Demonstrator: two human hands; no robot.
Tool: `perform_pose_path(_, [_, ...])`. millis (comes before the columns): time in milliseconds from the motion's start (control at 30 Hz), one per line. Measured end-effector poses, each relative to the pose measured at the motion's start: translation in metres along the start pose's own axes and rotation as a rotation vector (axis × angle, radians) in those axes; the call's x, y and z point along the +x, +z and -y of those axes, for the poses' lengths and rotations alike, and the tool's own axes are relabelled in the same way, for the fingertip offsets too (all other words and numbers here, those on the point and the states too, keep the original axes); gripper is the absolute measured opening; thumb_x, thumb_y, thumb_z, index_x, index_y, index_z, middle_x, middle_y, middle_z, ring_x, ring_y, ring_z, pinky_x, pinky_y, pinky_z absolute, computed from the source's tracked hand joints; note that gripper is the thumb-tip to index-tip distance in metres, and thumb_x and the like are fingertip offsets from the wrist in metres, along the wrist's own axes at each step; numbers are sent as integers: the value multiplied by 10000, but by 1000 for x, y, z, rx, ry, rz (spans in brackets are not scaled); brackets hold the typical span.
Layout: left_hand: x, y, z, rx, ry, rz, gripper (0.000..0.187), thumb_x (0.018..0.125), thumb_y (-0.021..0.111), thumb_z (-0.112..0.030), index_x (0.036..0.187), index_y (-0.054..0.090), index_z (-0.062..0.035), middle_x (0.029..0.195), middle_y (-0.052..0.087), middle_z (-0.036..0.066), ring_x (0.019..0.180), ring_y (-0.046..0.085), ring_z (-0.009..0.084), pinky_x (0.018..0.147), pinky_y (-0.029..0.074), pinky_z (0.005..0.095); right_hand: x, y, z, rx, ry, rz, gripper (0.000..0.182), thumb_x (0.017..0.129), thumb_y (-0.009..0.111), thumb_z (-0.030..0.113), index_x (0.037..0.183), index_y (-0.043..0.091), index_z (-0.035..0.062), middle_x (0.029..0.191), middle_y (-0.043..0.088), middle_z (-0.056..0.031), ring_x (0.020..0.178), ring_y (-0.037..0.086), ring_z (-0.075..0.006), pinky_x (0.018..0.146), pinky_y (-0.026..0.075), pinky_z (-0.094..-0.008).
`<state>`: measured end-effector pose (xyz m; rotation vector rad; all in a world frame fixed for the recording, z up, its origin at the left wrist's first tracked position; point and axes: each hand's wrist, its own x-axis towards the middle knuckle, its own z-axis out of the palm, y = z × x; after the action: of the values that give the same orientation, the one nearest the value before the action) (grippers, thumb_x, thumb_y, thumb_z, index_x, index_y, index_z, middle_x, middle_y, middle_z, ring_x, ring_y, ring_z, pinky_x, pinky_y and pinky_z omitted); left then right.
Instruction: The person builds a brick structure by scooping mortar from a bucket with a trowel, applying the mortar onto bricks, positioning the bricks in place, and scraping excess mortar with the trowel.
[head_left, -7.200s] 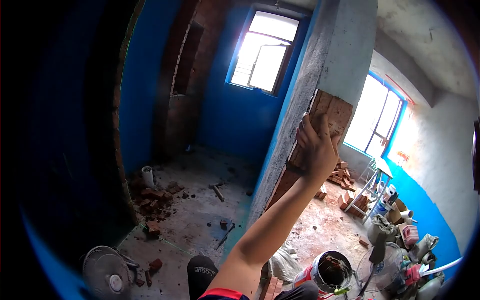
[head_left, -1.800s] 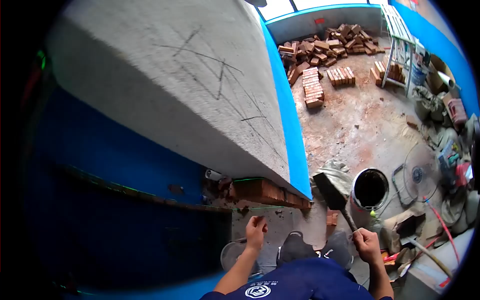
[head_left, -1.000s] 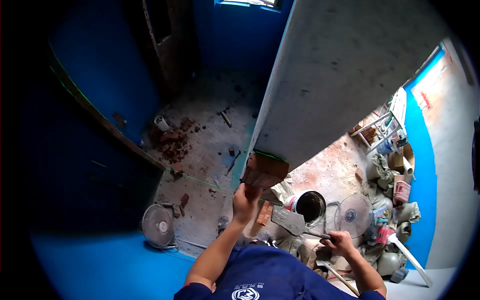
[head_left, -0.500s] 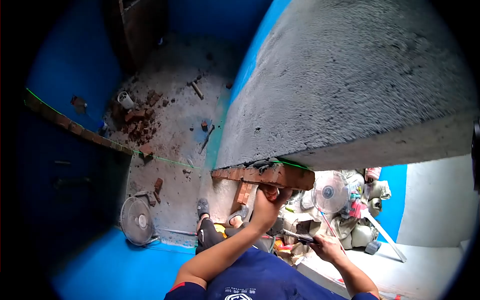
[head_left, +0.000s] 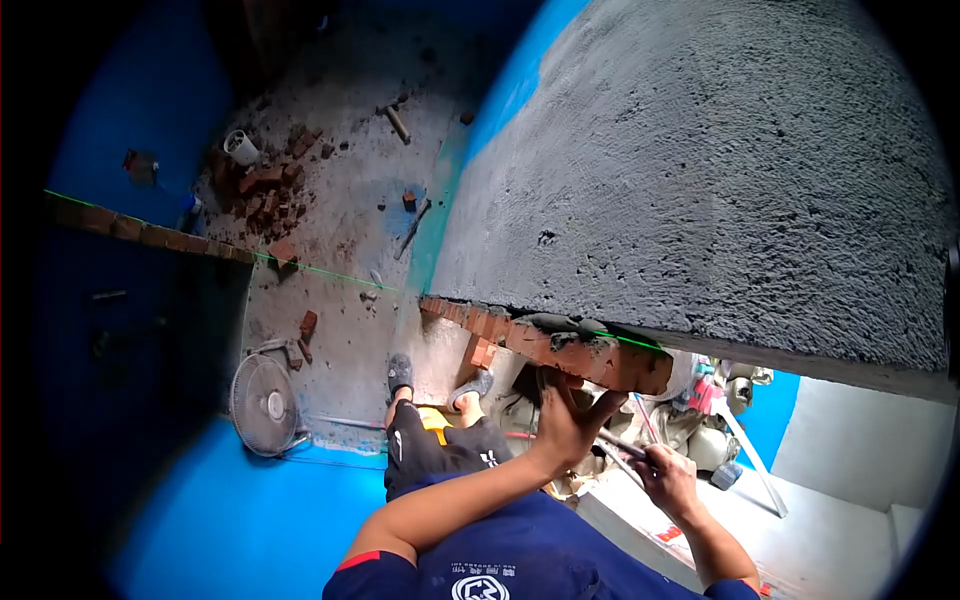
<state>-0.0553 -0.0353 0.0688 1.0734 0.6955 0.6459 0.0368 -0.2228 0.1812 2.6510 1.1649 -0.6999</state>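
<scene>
My left hand [head_left: 568, 425] is raised against the near side of a red brick [head_left: 600, 362], its fingers partly hidden behind the brick's edge and its thumb stretched right. The brick sits at the end of a narrow row of brickwork [head_left: 470, 318] along the rough grey wall [head_left: 690, 200]. Dark wet mortar [head_left: 560, 322] shows between brick and wall. Lower right, my right hand [head_left: 668, 478] is wrapped round the handle of a trowel [head_left: 622, 444]; its blade is mostly hidden behind my left hand.
A green laser line [head_left: 330, 275] crosses the floor and brickwork. Broken bricks [head_left: 268, 190], a white bucket [head_left: 240, 147] and a standing fan [head_left: 265, 405] are on the left. Another brick [head_left: 480, 352] lies near my feet. Filled sacks [head_left: 712, 447] and a white plank [head_left: 752, 460] stand at right.
The view has shifted, bringing the brick lower and further right. My left hand has moved right along the brick, its thumb now spread. The trowel has swung up toward my left hand.
</scene>
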Motion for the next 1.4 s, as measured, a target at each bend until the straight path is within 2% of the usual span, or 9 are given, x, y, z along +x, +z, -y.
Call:
perform_pose_path(100, [3,-1,-5,-104,-67,75,485,790,794,-319,1015,535,24,880,572,154,765,552,302,670,420,422,5,-9,4,13,30,-18,249,822,705,310,856,618,79,754,609,-107,675,617,-333,595,484,-433])
perform_pose_path(167, [4,2,-5,2,164,-88,467,796,788,-315,1014,549,21,877,590,147,767,566,312,687,430,433,6,-16,0,21,-36,22,255,818,714,316,828,621,79,751,615,-106,681,625,-326,594,489,-422])
perform_pose_path(267, [3,-1,-9,-95,-12,42,499,803,778,-326,1066,538,24,951,603,175,860,580,338,770,438,442,9,-23,-3,-2,11,-16,255,811,723,325,833,639,86,762,638,-107,672,635,-316,588,496,-409])
perform_pose_path(567, [-1,6,12,-226,48,4,478,824,751,-201,1161,499,25,1016,612,164,907,591,310,821,450,410,2,-41,-10,-30,-51,24,258,811,718,349,816,636,105,717,606,-85,637,618,-309,556,487,-413])
perform_pose_path(667, [-4,-2,1,-329,-90,148,575,911,658,-154,1370,339,-23,1297,506,99,1204,490,196,1035,354,350,-5,-51,-15,-61,-41,18,250,811,718,352,817,653,111,712,617,-83,642,626,-302,556,488,-415])
perform_pose_path(800, [-1,0,4,-352,-51,68,651,863,714,-137,1330,285,5,1223,532,133,1084,557,226,940,431,343,-19,-71,-26,-74,-23,-42,248,803,727,344,811,657,106,715,622,-72,637,629,-284,548,487,-397])
perform_pose_path(967, [-2,-11,13,-221,-100,54,551,865,713,-175,1297,427,14,1160,578,133,1085,552,251,962,406,346,-45,-92,-34,-176,-22,6,305,804,715,389,748,608,109,704,610,-53,620,628,-270,514,479,-390])
perform_pose_path(1233, [1,-36,21,-198,-306,95,468,890,692,-270,1226,489,-16,1124,586,68,993,547,138,815,437,282,-61,-104,-34,-165,27,53,331,802,709,408,738,602,101,712,616,-63,646,634,-277,545,489,-395])
perform_pose_path(1400, [14,-37,44,-396,-335,80,375,938,606,-136,1269,473,-20,1197,562,53,1069,541,144,955,421,292,-59,-109,-33,-66,-19,48,253,743,780,300,760,631,97,683,594,-80,632,609,-288,545,478,-394])
